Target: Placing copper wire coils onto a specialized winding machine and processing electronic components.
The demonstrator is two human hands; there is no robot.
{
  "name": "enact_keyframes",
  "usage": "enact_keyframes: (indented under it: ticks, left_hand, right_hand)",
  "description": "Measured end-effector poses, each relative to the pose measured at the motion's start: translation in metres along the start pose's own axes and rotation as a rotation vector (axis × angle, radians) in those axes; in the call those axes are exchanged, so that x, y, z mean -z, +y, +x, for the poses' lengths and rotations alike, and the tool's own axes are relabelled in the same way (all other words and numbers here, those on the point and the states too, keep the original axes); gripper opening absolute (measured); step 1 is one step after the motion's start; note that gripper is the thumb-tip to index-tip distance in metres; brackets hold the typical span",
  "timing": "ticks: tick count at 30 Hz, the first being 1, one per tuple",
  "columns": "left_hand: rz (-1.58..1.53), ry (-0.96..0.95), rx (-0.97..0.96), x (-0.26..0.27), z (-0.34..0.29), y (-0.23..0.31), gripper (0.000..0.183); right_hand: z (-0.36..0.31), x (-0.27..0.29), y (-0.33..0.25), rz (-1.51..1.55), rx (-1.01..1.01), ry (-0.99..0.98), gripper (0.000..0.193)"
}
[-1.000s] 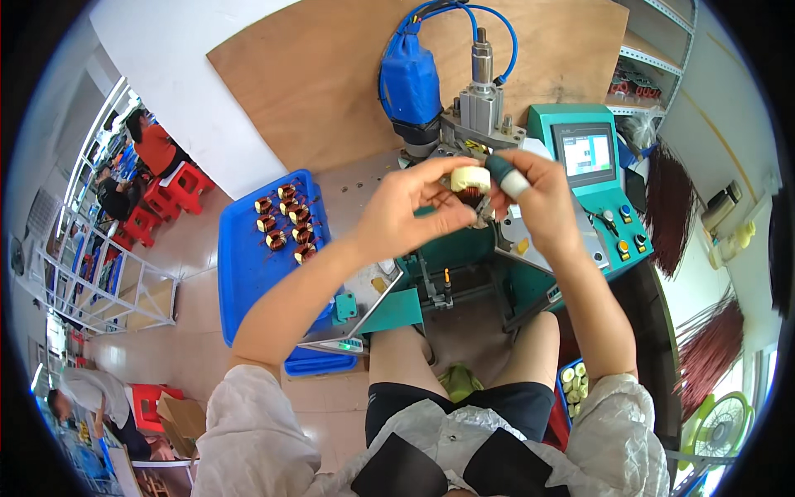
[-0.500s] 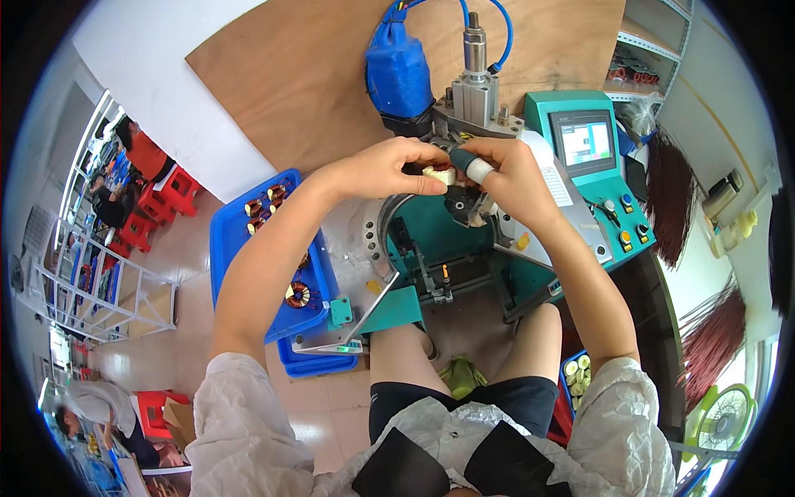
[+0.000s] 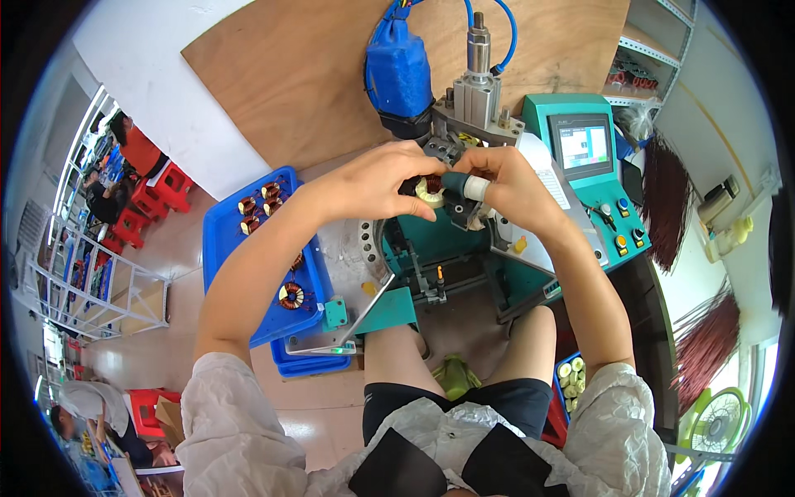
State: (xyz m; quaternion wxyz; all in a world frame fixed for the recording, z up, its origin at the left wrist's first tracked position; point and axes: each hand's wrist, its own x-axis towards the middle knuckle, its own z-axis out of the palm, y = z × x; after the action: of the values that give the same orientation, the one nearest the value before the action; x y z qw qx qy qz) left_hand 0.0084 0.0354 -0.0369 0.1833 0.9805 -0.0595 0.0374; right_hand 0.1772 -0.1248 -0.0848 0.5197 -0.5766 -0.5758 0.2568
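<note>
Core is mostly hidden: cream ring core [image 3: 431, 197] with dark copper winding sits at the machine's winding head [image 3: 458, 211], between both hands; its upper and right sides are blocked by fingers. Left hand [image 3: 368, 178]: thumb and index parted around the core, other fingers curled behind; can't tell if both touch it. Right hand [image 3: 509, 186]: fingers bent in, dark finger cover [image 3: 455, 183] at the core's right edge; tips overlap, so can't tell whether they pinch anything. Left forearm hides part of the blue tray [image 3: 222, 257] and its wound cores [image 3: 291, 296]. Blue hose [image 3: 513, 37] runs off the top.
</note>
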Motion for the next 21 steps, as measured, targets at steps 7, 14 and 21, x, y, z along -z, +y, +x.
enact_keyframes:
  ticks: [7,14,21]
  left_hand:
    - [-0.127,0.170,-0.019,-0.020,-0.006,-0.010,0.057]
    - [-0.214,0.214,-0.191,-0.026,0.002,-0.025,0.045]
    - [-0.208,0.191,-0.148,-0.024,-0.003,-0.021,0.041]
  right_hand:
    - [-0.001,-0.001,-0.009,0.041,-0.044,-0.031,0.013]
    - [-0.019,-0.001,0.002,-0.086,0.133,0.108,0.020]
    - [-0.104,0.133,0.103,-0.655,-0.146,0.670,0.035]
